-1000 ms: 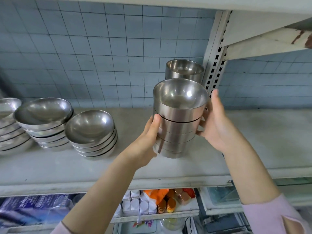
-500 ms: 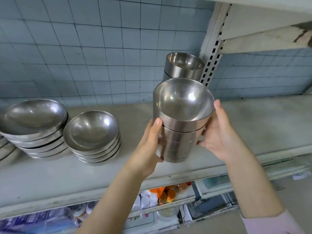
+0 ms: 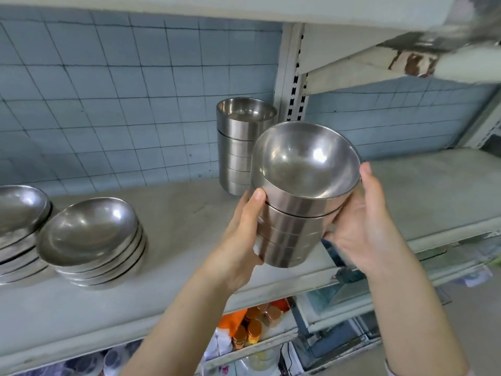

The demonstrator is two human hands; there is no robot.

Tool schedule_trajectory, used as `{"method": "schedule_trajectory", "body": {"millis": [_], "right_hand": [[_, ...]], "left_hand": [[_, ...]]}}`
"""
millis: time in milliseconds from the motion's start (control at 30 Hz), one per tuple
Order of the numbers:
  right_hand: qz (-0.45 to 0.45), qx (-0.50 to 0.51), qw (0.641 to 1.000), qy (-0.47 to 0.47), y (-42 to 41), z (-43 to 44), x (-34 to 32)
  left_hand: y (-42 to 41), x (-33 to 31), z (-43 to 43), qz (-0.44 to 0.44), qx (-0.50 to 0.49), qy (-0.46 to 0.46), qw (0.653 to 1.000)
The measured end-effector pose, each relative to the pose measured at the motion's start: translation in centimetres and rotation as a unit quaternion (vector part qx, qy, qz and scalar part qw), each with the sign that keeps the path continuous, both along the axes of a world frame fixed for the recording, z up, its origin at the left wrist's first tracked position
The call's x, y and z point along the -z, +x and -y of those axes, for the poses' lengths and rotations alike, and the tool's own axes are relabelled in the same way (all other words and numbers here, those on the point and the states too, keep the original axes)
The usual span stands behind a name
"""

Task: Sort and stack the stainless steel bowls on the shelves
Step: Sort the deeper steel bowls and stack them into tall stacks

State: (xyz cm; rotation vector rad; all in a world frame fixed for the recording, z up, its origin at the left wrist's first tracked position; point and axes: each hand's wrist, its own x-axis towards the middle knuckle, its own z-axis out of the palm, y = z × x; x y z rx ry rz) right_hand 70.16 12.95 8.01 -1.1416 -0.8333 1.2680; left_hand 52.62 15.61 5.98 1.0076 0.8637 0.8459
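Step in hand: placing the held stack (image 3: 292,226) of deep bowls. Left hand (image 3: 238,240) and right hand (image 3: 363,232) clamp it from both sides, thumbs pressed flat on the steel. The other fingers are hidden behind it, probably wrapped round, can't confirm. It's in the air, tilted toward the camera, just in front and right of the matching back stack (image 3: 238,147). Next: level it, then set it on the shelf (image 3: 176,213) beside the back stack. Shallow bowls (image 3: 92,240) sit well left of the back stack.
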Motion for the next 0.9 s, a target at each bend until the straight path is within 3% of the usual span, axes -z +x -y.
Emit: {"method": "schedule_trajectory", "body": {"millis": [233, 367, 567, 633, 767, 900], "right_hand": [[0.033, 0.001, 0.999, 0.006, 12.5, -0.6, -0.4], [0.054, -0.003, 0.998, -0.036, 18.6, -1.5, -0.3], [0.062, -0.036, 0.996, -0.055, 24.0, -3.1, 1.2], [0.069, -0.054, 0.996, -0.02, 24.9, -3.3, 1.6], [0.146, -0.066, 0.976, 0.149, 26.9, -3.6, 1.5], [0.19, -0.094, 0.956, 0.201, 28.1, -4.3, 0.9]], "left_hand": [[12.8, -0.4, -0.7, -0.01, 0.023, 0.0, 1.0], [19.7, 0.1, -1.0, -0.013, -0.001, -0.012, 1.0], [24.0, 1.7, -1.2, -0.059, -0.007, -0.004, 0.998], [24.0, 2.2, -1.2, -0.092, -0.005, 0.025, 0.995], [24.9, 2.0, 0.1, -0.16, 0.01, 0.137, 0.977], [25.7, 3.8, 0.1, -0.187, -0.036, 0.205, 0.96]]}}
